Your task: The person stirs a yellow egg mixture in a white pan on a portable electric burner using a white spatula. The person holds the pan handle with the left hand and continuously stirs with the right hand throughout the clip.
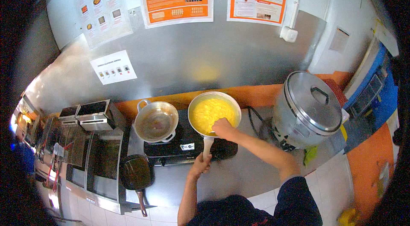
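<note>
My left hand (200, 165) is wrapped around the pale handle (207, 147) of a frying pan (237, 108). The pan sits on the right side of a black gas stove (179, 150). Bright yellow, lumpy food like scrambled egg (209, 112) covers its base. Over the near right part of the pan, my right hand (225, 129) is closed on a utensil, mostly hidden under the fist; only a small pale bit shows beside the fingers. On the stove's left side rests a two-handled metal wok (156, 122) with a worn, brownish inside.
A large lidded metal pot (307, 110) stands at the right, near a green cloth (310, 155). Left of the stove lies a dark square pan (136, 172), its handle jutting over the counter's front edge. Deep fryers (104, 162) stand further left. A steel splashback (205, 43) rises behind.
</note>
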A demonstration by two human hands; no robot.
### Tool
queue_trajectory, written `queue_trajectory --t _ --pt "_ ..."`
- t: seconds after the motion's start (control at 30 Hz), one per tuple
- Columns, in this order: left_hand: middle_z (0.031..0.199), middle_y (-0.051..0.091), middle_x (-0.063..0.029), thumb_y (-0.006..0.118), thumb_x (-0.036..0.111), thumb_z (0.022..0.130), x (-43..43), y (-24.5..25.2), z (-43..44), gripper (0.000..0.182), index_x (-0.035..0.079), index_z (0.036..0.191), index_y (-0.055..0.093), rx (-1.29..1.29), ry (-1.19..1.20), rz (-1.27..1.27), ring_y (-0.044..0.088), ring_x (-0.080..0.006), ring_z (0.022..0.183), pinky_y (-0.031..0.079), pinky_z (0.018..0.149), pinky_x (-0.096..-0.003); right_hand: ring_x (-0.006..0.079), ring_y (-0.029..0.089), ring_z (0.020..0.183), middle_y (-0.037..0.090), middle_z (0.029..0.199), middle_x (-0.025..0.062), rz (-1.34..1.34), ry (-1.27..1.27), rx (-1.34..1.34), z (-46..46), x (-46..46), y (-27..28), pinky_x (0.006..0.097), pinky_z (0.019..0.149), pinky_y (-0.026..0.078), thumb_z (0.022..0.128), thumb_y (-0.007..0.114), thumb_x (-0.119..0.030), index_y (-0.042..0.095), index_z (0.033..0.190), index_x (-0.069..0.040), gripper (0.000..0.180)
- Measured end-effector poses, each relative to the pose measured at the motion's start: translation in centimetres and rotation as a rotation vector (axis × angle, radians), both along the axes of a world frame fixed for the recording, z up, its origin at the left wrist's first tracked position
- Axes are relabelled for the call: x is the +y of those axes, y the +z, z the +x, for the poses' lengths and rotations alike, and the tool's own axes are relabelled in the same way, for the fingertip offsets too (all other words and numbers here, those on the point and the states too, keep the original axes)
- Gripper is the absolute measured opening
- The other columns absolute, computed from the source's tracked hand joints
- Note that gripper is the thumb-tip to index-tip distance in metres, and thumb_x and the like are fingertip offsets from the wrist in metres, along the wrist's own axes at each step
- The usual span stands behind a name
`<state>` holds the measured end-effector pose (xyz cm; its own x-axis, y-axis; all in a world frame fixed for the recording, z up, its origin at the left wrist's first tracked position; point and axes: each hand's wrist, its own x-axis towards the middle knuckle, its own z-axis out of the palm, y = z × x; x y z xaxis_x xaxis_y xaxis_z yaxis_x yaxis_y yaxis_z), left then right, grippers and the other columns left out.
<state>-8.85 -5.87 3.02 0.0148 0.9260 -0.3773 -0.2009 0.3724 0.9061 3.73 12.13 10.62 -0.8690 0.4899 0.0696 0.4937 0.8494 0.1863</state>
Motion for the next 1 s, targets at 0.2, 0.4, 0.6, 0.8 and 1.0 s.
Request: queue_trajectory --t 0.2,0.4,0.6,0.8,1.0 --pt "0.067 0.046 0.0015 0.059 0.036 0.09 -0.2 0.1 0.3 0.033 0.008 0.104 0.047 0.058 0.023 0.008 0.041 -0.007 0.048 0.032 0.039 -0.0227 0.0259 0.066 0.065 0.066 0.067 0.0125 0.1 0.036 0.064 -6.1 0.7 -2.9 0.0373 0.055 0.051 0.07 0.061 -0.013 0.069 0.065 -0.008 0.011" --pt "0.067 0.049 0.0021 0.06 0.037 0.089 -0.1 -0.2 0.2 0.037 0.007 0.108 0.052 0.089 0.02 0.037 0.045 -0.0073 0.049 0.036 0.041 -0.0236 0.0248 0.066 0.064 0.066 0.067 0.0107 0.144 -0.023 0.09 -8.4 6.7 -5.5 0.0368 0.055 0.05 0.07 0.059 -0.013 0.07 0.066 -0.01 0.011" --pt "0.067 0.05 0.0002 0.058 0.034 0.09 -0.2 0.3 0.2 0.032 0.008 0.107 0.05 0.046 0.009 -0.014 0.045 -0.0082 0.049 0.036 0.04 -0.0233 0.0227 0.066 0.07 0.066 0.069 0.0074 0.234 -0.139 0.014 -6.1 12.7 -5.7 0.0386 0.059 0.05 0.07 0.061 -0.013 0.069 0.067 -0.012 0.009" --pt "0.067 0.05 -0.0006 0.057 0.031 0.091 0.2 0.5 0.4 0.029 0.008 0.105 0.047 0.079 0.017 0.057 0.045 -0.0074 0.048 0.036 0.039 -0.0235 0.026 0.067 0.078 0.068 0.08 0.0107 -0.027 -0.28 -0.176 -0.9 11.8 -2.3 0.0394 0.065 0.052 0.065 0.07 -0.019 0.072 0.078 -0.012 0.015" --pt "0.066 0.046 -0.0003 0.057 0.035 0.092 0.1 -0.2 0.2 0.029 0.01 0.097 0.042 0.026 -0.001 0.009 0.043 -0.0076 0.046 0.033 0.037 -0.0229 0.0272 0.067 0.077 0.068 0.079 0.0129 -0.113 -0.299 -0.222 1.1 6.9 -0.4 0.0408 0.065 0.053 0.06 0.068 -0.018 0.071 0.077 -0.01 0.019"
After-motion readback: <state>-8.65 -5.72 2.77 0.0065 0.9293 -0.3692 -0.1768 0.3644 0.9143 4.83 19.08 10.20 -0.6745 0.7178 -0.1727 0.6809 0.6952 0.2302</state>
